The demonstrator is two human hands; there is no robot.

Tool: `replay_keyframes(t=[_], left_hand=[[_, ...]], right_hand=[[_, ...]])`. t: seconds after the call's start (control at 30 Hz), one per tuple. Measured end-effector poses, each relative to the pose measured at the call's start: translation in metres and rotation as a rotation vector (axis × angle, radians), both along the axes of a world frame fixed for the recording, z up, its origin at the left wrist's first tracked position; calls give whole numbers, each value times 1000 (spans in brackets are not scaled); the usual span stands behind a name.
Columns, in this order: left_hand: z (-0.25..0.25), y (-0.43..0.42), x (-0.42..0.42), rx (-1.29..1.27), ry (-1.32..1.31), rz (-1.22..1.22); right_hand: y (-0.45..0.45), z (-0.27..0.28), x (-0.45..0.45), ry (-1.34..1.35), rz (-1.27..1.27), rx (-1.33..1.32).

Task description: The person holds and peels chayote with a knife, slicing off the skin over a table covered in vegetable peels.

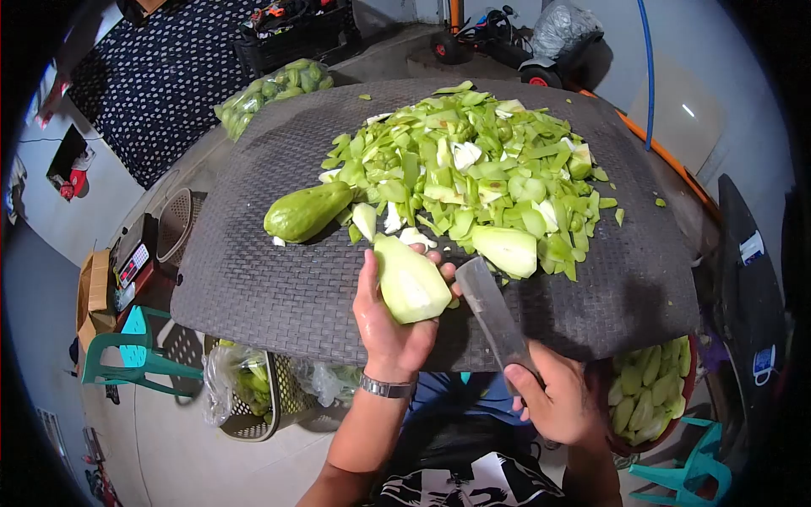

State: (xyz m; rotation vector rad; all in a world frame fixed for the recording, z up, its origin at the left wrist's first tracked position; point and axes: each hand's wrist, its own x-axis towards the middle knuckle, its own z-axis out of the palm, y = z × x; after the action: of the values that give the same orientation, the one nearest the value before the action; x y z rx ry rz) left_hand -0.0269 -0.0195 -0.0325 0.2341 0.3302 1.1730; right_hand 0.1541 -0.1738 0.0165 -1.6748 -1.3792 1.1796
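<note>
A peeled, pale green chayote (409, 283) rests in my left hand (394, 332), whose fingers curl round it from below, over the near side of the table. In my right hand (553, 395) is a knife (492, 313) with a broad blade pointing up and away, close beside the chayote but apart from it. An unpeeled chayote (308, 213) lies on the table to the left. Another peeled chayote (507, 249) lies at the near right edge of a wide heap of green peelings (473, 160).
The dark woven-pattern table (253, 287) spans the middle. Below its right edge stands a red tub of peeled chayotes (649, 389); below its left, a basket (283, 389) with more produce. A bag of chayotes (274, 91) sits behind. Teal stools (131, 351) stand on the floor.
</note>
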Motion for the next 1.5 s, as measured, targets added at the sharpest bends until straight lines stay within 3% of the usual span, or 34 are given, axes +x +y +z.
replay_keyframes(t=[0.23, 0.53, 1.03, 1.5], left_hand=[[-1, -6, 16, 11, 71, 71], [-2, -12, 21, 92, 205, 151], [-11, -23, 34, 130, 352, 48], [-15, -20, 33, 32, 359, 26]], right_hand=[[-4, -12, -23, -192, -14, 259], [0, -21, -32, -316, -29, 395], [11, -36, -27, -90, 1, 255], [3, -27, -28, -217, 9, 315]])
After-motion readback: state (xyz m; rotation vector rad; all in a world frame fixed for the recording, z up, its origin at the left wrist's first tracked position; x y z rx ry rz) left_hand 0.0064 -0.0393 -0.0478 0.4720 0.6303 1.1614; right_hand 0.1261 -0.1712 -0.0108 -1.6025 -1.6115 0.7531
